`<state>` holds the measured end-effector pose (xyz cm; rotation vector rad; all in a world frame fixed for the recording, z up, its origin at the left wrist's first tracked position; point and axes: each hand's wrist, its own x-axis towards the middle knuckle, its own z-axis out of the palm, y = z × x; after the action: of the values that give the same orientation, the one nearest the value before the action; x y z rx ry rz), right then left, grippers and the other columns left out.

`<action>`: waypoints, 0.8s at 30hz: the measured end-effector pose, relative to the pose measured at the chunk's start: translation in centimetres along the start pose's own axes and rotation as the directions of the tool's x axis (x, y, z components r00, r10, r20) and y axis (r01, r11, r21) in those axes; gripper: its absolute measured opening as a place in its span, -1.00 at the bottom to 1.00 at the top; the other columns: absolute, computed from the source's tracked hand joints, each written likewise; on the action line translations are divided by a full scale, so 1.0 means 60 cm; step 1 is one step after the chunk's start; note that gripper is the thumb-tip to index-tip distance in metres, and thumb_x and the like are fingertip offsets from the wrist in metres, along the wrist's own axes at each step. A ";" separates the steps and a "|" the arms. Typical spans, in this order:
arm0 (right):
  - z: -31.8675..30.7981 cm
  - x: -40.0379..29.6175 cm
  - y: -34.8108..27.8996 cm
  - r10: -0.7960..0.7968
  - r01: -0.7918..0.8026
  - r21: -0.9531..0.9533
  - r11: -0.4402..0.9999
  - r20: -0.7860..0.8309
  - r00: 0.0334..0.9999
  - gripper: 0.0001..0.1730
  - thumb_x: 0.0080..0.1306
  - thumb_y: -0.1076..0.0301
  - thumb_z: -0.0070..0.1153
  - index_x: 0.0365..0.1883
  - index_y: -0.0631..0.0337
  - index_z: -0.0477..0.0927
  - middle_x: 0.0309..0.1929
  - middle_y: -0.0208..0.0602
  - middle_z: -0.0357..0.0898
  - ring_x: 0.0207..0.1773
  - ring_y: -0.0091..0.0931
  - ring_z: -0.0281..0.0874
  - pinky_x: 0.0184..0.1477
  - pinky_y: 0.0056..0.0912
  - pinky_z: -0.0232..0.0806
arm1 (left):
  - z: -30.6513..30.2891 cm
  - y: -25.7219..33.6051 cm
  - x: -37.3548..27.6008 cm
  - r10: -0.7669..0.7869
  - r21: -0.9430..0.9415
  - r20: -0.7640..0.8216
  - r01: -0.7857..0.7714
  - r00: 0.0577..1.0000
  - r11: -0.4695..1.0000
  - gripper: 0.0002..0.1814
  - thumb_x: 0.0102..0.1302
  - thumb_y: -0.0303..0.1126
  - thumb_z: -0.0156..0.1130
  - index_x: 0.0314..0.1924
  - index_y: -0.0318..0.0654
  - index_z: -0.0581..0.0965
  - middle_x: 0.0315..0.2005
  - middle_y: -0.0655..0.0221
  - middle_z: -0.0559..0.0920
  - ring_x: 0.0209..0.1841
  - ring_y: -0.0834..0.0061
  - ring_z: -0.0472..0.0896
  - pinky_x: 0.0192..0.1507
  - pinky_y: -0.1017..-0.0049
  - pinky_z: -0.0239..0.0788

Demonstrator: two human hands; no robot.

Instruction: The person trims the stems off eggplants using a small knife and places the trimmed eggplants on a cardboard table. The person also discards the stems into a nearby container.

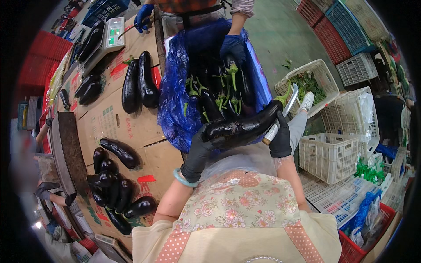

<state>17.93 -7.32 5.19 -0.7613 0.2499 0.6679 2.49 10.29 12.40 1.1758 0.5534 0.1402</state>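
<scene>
A large glossy eggplant lies across the front of me, its green stem up at the right. My left hand, in a black glove, grips its blunt end. In my right hand, also black-gloved, is a curved knife with a pale handle; the blade rises beside the stem, and whether it touches cannot be told. The fingers of that hand are close to the eggplant's stem end. Just beyond is a box lined with blue plastic, holding several eggplants with green stems.
A co-worker's blue-gloved hand holds an eggplant in the box; their other hand is by the digital scale. Eggplants lie on the cardboard-covered table at left. A crate of green trimmings and a white crate stand right.
</scene>
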 end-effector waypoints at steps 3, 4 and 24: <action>0.010 0.004 -0.001 0.028 -0.028 -0.014 1.000 0.036 0.999 -0.61 0.26 0.19 -0.04 -0.02 0.21 0.40 -0.12 -0.30 0.51 -0.09 -0.45 0.48 0.02 -0.40 0.32 | -0.006 -0.007 -0.001 0.042 0.066 -0.028 -0.040 0.999 0.997 -0.49 0.00 -0.50 0.20 0.03 -0.31 0.40 -0.10 0.35 0.53 -0.06 0.50 0.47 0.00 0.51 0.29; 0.014 0.005 -0.001 0.039 -0.039 -0.014 0.999 0.053 0.998 -0.62 0.26 0.19 -0.04 -0.02 0.21 0.40 -0.13 -0.29 0.51 -0.09 -0.44 0.48 0.02 -0.39 0.32 | -0.008 -0.011 -0.002 0.065 0.069 -0.028 -0.063 0.998 0.996 -0.49 -0.02 -0.50 0.22 0.02 -0.31 0.41 -0.11 0.35 0.54 -0.07 0.50 0.47 0.00 0.51 0.30; 0.151 -0.014 0.033 -0.141 0.569 -0.671 0.476 0.580 0.802 -0.66 0.09 0.46 0.18 -0.12 0.21 0.50 -0.25 -0.35 0.55 -0.27 -0.55 0.50 -0.26 -0.50 0.33 | -0.026 0.001 0.009 -0.004 0.449 0.064 -0.025 0.998 0.893 -0.21 -0.03 -0.42 0.24 0.22 -0.36 0.11 0.02 0.11 0.42 0.05 0.34 0.41 0.08 0.46 0.23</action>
<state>15.77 -0.26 10.85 -1.4937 -0.7442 0.4945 2.23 11.84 11.86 1.6303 0.5383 -0.0205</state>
